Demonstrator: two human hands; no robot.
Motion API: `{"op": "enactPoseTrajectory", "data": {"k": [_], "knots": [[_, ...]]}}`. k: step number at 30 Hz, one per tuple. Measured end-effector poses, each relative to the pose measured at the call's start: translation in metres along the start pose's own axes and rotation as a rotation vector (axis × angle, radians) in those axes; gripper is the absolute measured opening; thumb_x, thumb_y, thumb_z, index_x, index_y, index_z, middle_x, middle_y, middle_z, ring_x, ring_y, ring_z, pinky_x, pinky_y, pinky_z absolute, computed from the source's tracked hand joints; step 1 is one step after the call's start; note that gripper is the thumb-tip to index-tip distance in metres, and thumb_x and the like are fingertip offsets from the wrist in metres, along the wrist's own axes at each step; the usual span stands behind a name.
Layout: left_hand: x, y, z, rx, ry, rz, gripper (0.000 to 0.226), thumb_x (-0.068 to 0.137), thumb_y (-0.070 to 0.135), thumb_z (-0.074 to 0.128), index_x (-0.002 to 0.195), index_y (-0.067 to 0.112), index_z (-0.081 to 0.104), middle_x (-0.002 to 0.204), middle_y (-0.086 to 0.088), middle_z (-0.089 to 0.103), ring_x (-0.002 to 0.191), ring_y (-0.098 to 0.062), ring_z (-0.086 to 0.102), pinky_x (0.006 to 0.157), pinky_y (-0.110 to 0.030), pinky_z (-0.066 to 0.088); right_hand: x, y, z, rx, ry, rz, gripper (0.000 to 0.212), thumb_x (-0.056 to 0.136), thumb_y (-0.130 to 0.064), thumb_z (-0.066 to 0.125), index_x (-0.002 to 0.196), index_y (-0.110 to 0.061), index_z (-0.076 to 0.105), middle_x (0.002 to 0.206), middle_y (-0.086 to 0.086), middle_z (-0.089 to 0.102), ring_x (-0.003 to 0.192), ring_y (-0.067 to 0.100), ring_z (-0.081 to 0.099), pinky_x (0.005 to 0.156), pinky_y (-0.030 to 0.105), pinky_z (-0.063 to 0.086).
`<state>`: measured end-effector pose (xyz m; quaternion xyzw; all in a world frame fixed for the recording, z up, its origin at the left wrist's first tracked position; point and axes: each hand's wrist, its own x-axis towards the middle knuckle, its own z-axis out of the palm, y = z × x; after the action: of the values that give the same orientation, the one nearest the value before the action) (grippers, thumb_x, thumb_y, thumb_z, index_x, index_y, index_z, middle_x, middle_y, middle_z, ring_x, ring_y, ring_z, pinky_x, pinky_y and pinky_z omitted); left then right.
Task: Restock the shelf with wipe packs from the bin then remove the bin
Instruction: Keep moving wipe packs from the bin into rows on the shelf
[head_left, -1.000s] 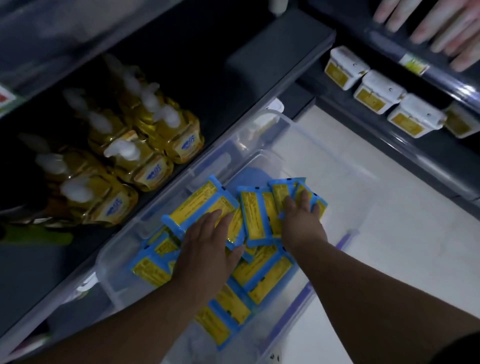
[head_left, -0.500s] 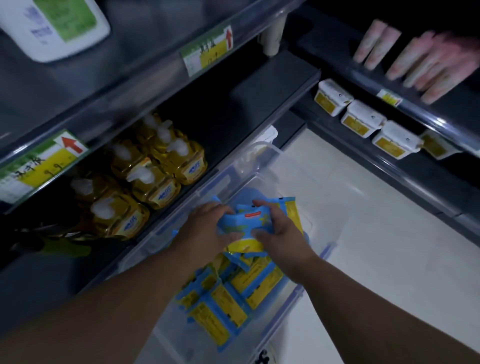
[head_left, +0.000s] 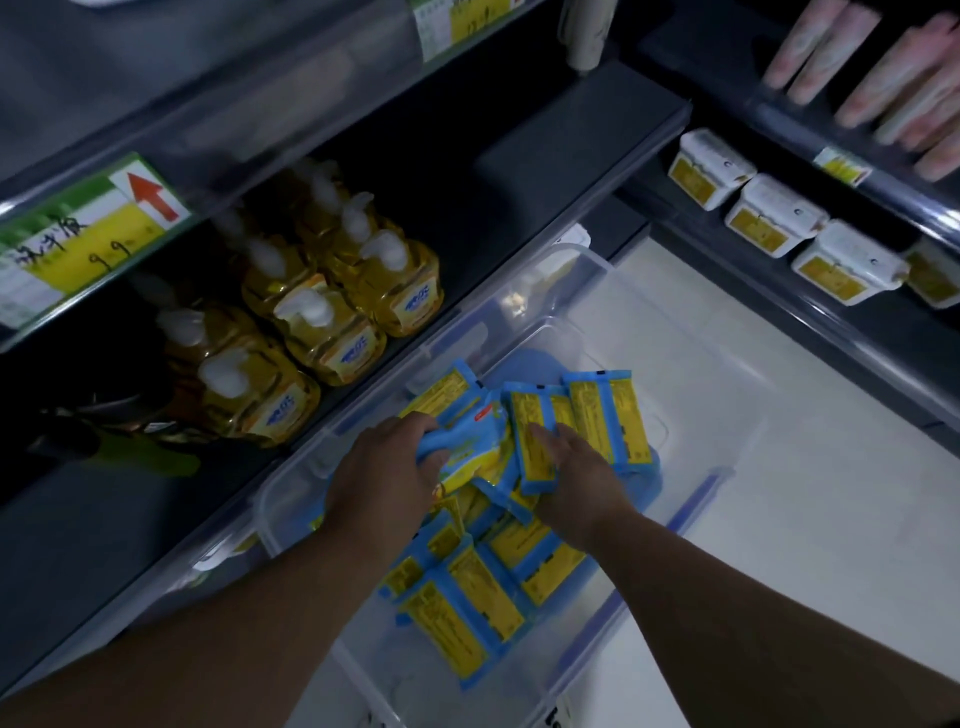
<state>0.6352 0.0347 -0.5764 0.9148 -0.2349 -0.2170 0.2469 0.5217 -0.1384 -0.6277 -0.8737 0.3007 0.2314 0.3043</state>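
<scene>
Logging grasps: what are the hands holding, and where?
Left hand grips a blue-and-yellow plastic wipe pack by its left end. Right hand rests on a neighbouring pack; grip unclear.

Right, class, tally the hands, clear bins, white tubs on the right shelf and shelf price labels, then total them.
Hands: 2, left hand and right hand, both gripping wipe packs
Clear bin: 1
White tubs: 4, the last cut by the frame edge
Price labels: 3
Total: 10
</scene>
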Motion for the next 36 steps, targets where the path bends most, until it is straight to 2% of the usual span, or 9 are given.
{"op": "enactPoseTrajectory", "data": {"k": [8, 12, 15, 21, 22, 25, 27, 31, 36], "knots": [[-0.009, 0.000, -0.003, -0.027, 0.034, 0.004, 0.028, 0.095, 0.029, 0.057, 0.122, 0.022, 0.057, 0.116, -0.001, 0.057, 0.099, -0.021, 0.057, 0.083, -0.041, 0.049, 0.000, -0.013, 0.003, -0.152, 0.036, -0.012, 0.085, 0.092, 0.003, 0.044, 0.153, -0.039, 0.001, 0.162, -0.003, -0.001, 0.147, 0.027, 0.015, 0.105, 0.037, 0.042], [-0.015, 0.004, -0.013, -0.046, 0.025, -0.026, 0.027, 0.095, 0.029, 0.056, 0.121, 0.023, 0.056, 0.115, 0.000, 0.057, 0.098, -0.020, 0.058, 0.084, -0.041, 0.050, -0.008, -0.021, -0.009, -0.159, 0.149, -0.052, 0.075, 0.094, 0.002, 0.041, 0.153, -0.035, 0.015, 0.159, -0.002, 0.022, 0.137, 0.023, 0.038, 0.095, 0.032, 0.046], [-0.021, 0.011, -0.027, -0.064, 0.032, -0.053, 0.024, 0.095, 0.031, 0.056, 0.118, 0.025, 0.056, 0.112, 0.002, 0.058, 0.093, -0.017, 0.059, 0.079, -0.038, 0.051, -0.023, -0.029, -0.022, -0.091, 0.243, -0.036, 0.065, 0.093, -0.001, 0.042, 0.149, -0.032, 0.031, 0.137, 0.005, 0.055, 0.114, 0.027, 0.058, 0.085, 0.033, 0.049], [-0.036, 0.039, -0.073, -0.130, 0.075, -0.079, 0.021, 0.096, 0.028, 0.055, 0.116, 0.023, 0.056, 0.102, 0.006, 0.056, 0.079, -0.008, 0.051, 0.068, -0.028, 0.046, -0.071, -0.061, -0.055, 0.625, 0.453, 0.174, 0.025, 0.099, -0.019, 0.049, 0.115, -0.013, 0.067, 0.087, 0.009, 0.064, 0.078, 0.023, 0.058, 0.065, 0.022, 0.035], [-0.039, 0.045, -0.083, -0.137, 0.083, -0.082, 0.021, 0.096, 0.029, 0.055, 0.116, 0.023, 0.056, 0.102, 0.006, 0.056, 0.079, -0.009, 0.051, 0.065, -0.025, 0.044, -0.079, -0.067, -0.059, 0.781, 0.451, 0.218, 0.018, 0.098, -0.019, 0.051, 0.101, -0.009, 0.066, 0.080, 0.008, 0.058, 0.072, 0.022, 0.054, 0.066, 0.025, 0.039], [-0.052, 0.063, -0.117, -0.141, 0.114, -0.098, 0.020, 0.096, 0.029, 0.054, 0.114, 0.021, 0.056, 0.104, 0.001, 0.058, 0.082, -0.011, 0.052, 0.063, -0.023, 0.043, -0.108, -0.088, -0.081, 1.171, 0.400, 0.294, 0.022, 0.096, -0.015, 0.052, 0.099, 0.005, 0.058, 0.075, 0.008, 0.046, 0.067, 0.021, 0.047, 0.067, 0.037, 0.049], [-0.064, 0.073, -0.141, -0.143, 0.156, -0.103, 0.018, 0.095, 0.028, 0.054, 0.111, 0.019, 0.056, 0.099, 0.002, 0.058, 0.082, -0.013, 0.052, 0.069, -0.028, 0.044, -0.125, -0.102, -0.096, 1.318, 0.360, 0.303, 0.019, 0.097, -0.016, 0.052, 0.078, -0.013, 0.053, 0.073, 0.006, 0.038, 0.062, 0.021, 0.042, 0.065, 0.036, 0.050], [-0.095, 0.086, -0.186, -0.131, 0.236, -0.126, 0.018, 0.096, 0.025, 0.052, 0.111, 0.016, 0.055, 0.100, -0.002, 0.058, 0.087, -0.019, 0.055, 0.070, -0.028, 0.042, -0.164, -0.123, -0.121, 1.505, 0.247, 0.210, 0.005, 0.098, -0.021, 0.053, 0.094, -0.023, 0.051, 0.099, 0.009, 0.048, 0.087, 0.030, 0.053, 0.065, 0.036, 0.057], [-0.157, 0.094, -0.224, -0.155, 0.357, -0.159, 0.021, 0.097, 0.020, 0.050, 0.115, 0.012, 0.056, 0.102, -0.007, 0.061, 0.078, -0.014, 0.051, 0.065, -0.024, 0.034, -0.228, -0.144, -0.148, 1.584, 0.092, 0.063, 0.021, 0.102, -0.015, 0.044, 0.113, -0.002, 0.056, 0.110, 0.030, 0.058, 0.091, 0.031, 0.056, 0.066, 0.040, 0.058]]}}
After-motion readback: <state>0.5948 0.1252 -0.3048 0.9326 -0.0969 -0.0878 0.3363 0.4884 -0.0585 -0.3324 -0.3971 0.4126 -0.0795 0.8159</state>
